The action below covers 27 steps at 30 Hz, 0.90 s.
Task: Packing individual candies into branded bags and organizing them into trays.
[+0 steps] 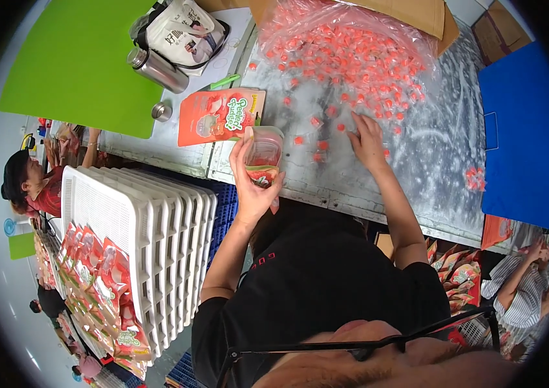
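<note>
My left hand (253, 187) is closed round a small red pouch (263, 176) and a clear plastic container (265, 139) at the table's near edge. The container's lower end meets the pouch mouth; whether it sits inside, I cannot tell. Over the metal tabletop, my right hand (370, 143) is open, fingers stretched out and apart, with nothing visible in them. Small wrapped red candies (331, 112) lie loose beside its fingertips. Beyond them spreads a big heap of the same candies (378, 71), partly on a clear plastic liner (287, 19). Flat red pouches (216, 115) lie left of the container.
A green-handled tool (224, 82), steel bottle (161, 70), its cap (162, 112) and a white bag (184, 35) stand at the left. Stacked white trays (158, 239) hold filled pouches (109, 278). Green (87, 58) and blue (523, 136) panels flank the table. A co-worker (35, 181) sits left.
</note>
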{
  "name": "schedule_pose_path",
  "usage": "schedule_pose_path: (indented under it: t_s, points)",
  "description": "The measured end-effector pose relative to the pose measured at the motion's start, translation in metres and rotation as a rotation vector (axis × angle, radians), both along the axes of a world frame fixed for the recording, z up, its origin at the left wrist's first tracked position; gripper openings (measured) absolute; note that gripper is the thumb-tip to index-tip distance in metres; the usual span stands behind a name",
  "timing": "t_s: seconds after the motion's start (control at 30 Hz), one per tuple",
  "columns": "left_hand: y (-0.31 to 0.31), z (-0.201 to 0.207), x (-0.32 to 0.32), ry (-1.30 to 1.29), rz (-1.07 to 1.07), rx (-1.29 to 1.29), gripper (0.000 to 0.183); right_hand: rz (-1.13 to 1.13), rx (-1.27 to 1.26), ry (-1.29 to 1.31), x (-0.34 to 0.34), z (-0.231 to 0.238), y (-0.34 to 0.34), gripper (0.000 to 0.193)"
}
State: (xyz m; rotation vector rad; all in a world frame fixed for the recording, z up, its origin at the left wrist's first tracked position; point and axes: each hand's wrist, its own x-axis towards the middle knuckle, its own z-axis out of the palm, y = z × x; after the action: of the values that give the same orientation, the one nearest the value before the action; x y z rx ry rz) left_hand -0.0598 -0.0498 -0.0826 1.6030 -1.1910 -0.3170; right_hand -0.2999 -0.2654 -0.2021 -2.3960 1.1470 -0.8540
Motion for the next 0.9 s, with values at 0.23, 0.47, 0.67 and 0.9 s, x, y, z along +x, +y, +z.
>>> schedule_pose_path:
  t_s: [0.23, 0.47, 0.67, 0.9]
  points:
    - [-0.002, -0.001, -0.001, -0.024, -0.008, 0.01, 0.091, 0.05, -0.219, 0.137, 0.025, 0.03, 0.006, 0.051]
    - [-0.003, 0.003, -0.003, -0.011, -0.014, -0.001, 0.092, 0.307, -0.218, 0.045, 0.072, 0.007, -0.014, 0.045]
    - [0.002, -0.003, 0.004, 0.007, 0.027, -0.003, 0.091, 0.293, -0.02, 0.064, 0.046, 0.033, 0.018, 0.029]
    - [-0.01, -0.008, 0.0, -0.024, -0.011, -0.008, 0.09, 0.167, 0.282, 0.087, 0.022, 0.034, 0.041, 0.018]
